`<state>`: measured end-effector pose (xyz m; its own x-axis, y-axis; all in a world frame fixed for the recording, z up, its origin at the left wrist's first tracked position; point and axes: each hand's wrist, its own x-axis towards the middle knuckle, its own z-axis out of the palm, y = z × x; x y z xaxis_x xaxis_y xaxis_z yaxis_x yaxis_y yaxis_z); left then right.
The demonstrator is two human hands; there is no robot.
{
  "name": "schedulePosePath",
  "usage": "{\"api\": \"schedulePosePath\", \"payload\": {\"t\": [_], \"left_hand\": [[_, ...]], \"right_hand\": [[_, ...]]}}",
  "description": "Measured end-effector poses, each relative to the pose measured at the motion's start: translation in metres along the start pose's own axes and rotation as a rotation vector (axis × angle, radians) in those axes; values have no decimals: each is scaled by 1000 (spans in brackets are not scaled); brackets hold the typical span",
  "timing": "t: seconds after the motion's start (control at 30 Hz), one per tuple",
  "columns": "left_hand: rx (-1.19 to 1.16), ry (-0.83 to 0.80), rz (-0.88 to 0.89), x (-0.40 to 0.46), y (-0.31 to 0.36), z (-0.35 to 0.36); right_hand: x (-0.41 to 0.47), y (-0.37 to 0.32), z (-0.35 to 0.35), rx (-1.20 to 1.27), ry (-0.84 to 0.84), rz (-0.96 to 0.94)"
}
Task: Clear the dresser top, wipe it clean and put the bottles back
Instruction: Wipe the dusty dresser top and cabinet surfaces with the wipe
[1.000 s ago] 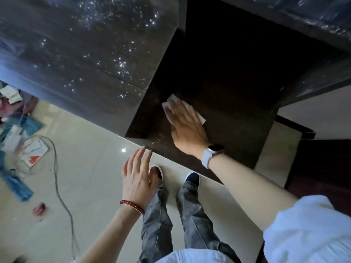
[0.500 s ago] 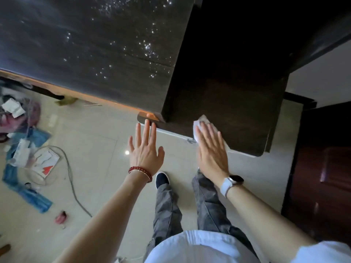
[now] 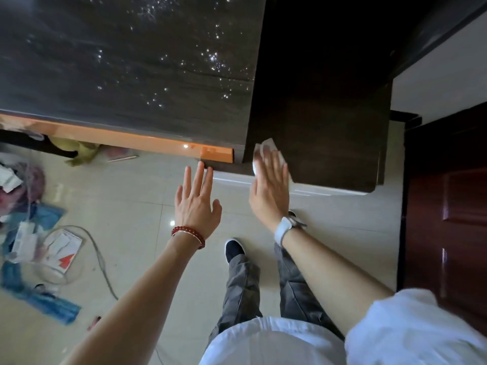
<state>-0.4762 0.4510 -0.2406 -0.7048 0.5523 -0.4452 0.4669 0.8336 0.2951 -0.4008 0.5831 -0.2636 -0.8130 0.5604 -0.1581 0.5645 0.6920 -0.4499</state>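
The dark wooden dresser top [image 3: 329,133] fills the upper right of the head view. A white wipe [image 3: 266,148] lies on its front left corner, partly over the edge. My right hand [image 3: 268,191], a white watch on its wrist, presses flat on the wipe with straight fingers. My left hand [image 3: 196,204], with a red bead bracelet, hovers over the floor to the left of the dresser, fingers straight and spread, holding nothing. No bottles are in view.
A tall dark panel [image 3: 131,69] with glittering specks stands left of the dresser. Papers, blue cloths and a cable [image 3: 42,248] litter the tiled floor at the left. A dark red door [image 3: 448,219] is at the right. My feet stand below the dresser's front edge.
My right hand has drawn the wipe from the middle of the dresser top to its front left corner. My left hand rose and reached forward. The camera view shifted back.
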Motion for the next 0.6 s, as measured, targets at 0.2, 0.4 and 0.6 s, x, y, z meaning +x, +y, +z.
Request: {"api": "schedulePosePath", "payload": {"t": [0.2, 0.4, 0.6], "left_hand": [[-15, 19, 28, 0, -12, -4], [-134, 118, -106, -24, -47, -16], [-311, 261, -238, -52, -80, -40]], "right_hand": [[-38, -27, 19, 57, -16, 4], [-18, -88, 41, 92, -77, -100], [-3, -115, 25, 402, -481, -138]]}}
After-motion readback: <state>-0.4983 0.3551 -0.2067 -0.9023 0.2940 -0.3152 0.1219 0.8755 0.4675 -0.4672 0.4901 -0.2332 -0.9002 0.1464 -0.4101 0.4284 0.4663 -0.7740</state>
